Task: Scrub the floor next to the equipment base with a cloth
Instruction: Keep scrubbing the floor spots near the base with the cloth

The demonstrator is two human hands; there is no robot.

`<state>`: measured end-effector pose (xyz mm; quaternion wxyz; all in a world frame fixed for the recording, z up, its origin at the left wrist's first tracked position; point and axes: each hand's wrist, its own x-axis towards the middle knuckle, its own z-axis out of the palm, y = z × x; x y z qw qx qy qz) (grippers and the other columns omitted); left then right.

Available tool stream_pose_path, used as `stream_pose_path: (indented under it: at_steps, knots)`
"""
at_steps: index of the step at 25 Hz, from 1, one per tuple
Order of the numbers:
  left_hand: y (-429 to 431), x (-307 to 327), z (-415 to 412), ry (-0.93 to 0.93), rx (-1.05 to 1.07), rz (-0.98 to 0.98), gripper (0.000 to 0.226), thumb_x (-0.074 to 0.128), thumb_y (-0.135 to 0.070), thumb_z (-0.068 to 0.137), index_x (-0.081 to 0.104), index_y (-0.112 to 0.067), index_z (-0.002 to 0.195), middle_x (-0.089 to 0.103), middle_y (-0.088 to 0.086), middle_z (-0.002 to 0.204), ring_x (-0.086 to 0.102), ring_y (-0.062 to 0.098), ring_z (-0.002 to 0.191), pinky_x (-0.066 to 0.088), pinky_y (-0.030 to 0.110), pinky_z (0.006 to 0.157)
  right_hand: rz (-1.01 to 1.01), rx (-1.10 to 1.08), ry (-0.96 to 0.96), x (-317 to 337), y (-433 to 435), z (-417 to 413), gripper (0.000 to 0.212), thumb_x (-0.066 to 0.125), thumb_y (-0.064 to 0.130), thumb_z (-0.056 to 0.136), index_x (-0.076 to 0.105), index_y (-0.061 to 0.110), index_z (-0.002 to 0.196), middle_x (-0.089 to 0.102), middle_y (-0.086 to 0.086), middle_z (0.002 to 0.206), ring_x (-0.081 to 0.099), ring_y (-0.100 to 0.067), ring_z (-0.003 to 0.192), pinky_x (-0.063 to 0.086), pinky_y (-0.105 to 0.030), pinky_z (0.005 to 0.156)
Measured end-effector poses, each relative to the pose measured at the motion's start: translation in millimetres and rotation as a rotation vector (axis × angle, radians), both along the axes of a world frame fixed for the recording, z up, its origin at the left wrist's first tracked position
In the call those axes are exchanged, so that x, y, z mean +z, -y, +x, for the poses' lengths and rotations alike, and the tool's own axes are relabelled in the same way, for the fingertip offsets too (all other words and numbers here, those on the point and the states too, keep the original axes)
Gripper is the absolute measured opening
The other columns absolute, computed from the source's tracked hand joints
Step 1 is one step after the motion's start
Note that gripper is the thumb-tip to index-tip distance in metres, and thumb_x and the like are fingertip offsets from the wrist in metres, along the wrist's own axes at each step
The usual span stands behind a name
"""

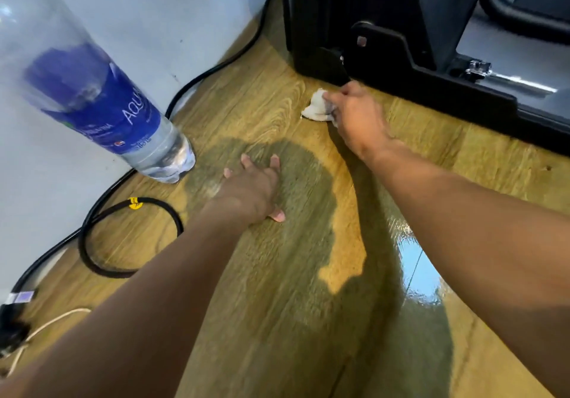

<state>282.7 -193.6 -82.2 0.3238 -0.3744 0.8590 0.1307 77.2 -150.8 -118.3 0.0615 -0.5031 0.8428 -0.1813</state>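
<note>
My right hand (354, 116) grips a small white cloth (316, 109) and presses it onto the wood-pattern floor (262, 98), right beside the black equipment base (416, 70). The cloth sticks out to the left of my fingers, close to the base's front corner. My left hand (253, 191) lies flat on the floor nearer to me, fingers spread, holding nothing.
A large clear water bottle (101, 104) with a blue label stands at the left by the white wall (172, 12). Black cables (129, 237) run along the wall and loop on the floor; a plug and a white cord lie at the lower left. A wet shine shows at right.
</note>
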Motion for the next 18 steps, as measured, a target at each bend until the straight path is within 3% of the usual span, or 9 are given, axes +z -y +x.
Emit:
stream_pose_path:
  at_steps: [2,6,10,13,14,16,18]
  knots:
    - [0,-1,1,-0.023,-0.001,-0.001,0.117,0.076,-0.045,0.075,-0.008,-0.023,0.152,-0.004,0.034,0.153,0.006,0.045,0.143,0.015,0.054,0.115,0.044,-0.051,-0.034,-1,3,15,0.034,0.045,0.009,0.092,0.055,0.014,0.125,0.048,-0.015,0.126,0.042,-0.033,0.115,0.039,-0.040,0.093]
    - [2,-2,12,-0.053,0.049,-0.021,0.114,0.074,-0.050,0.075,-0.005,-0.025,0.152,-0.007,0.020,0.158,0.012,0.042,0.143,0.019,0.050,0.115,-0.006,0.176,-0.092,-4,-14,45,0.026,0.047,0.013,0.092,0.058,0.015,0.116,0.053,-0.012,0.117,0.046,-0.031,0.108,0.042,-0.039,0.089]
    - [6,0,18,-0.077,-0.007,-0.088,0.084,0.056,-0.027,0.090,0.001,-0.026,0.153,-0.003,0.011,0.160,0.021,0.032,0.143,0.022,0.040,0.114,-0.004,-0.003,0.031,-2,-14,55,0.031,0.044,0.014,0.093,0.055,0.014,0.122,0.050,-0.012,0.119,0.044,-0.031,0.112,0.040,-0.041,0.087]
    - [12,3,28,-0.122,-0.016,-0.085,0.077,0.048,-0.015,0.089,0.006,-0.024,0.153,0.001,0.000,0.161,0.022,0.028,0.143,0.022,0.037,0.113,-0.065,0.223,0.072,-7,-43,100,0.030,0.039,0.027,0.095,0.056,0.020,0.118,0.050,-0.005,0.113,0.044,-0.025,0.107,0.034,-0.033,0.080]
    - [15,3,35,-0.138,0.008,-0.068,0.076,0.049,-0.013,0.089,0.009,-0.024,0.153,0.003,-0.004,0.161,0.023,0.026,0.143,0.022,0.035,0.113,-0.057,0.276,0.042,-8,-48,101,0.031,0.039,0.023,0.096,0.057,0.019,0.120,0.051,-0.007,0.116,0.044,-0.026,0.108,0.033,-0.033,0.082]
    - [24,4,50,-0.154,0.012,-0.070,0.079,0.055,-0.012,0.086,0.015,-0.026,0.152,0.010,-0.007,0.160,0.024,0.023,0.142,0.024,0.035,0.112,-0.028,0.147,0.056,-5,-42,84,0.032,0.040,0.016,0.097,0.058,0.016,0.123,0.051,-0.010,0.120,0.044,-0.028,0.111,0.035,-0.033,0.086]
    - [32,5,59,-0.082,-0.051,-0.081,0.092,0.072,-0.019,0.081,0.015,-0.029,0.152,0.014,0.002,0.159,0.024,0.026,0.142,0.027,0.039,0.111,-0.014,0.040,0.063,-2,-39,92,0.026,0.041,0.019,0.096,0.057,0.015,0.116,0.051,-0.009,0.114,0.046,-0.028,0.108,0.038,-0.034,0.084]
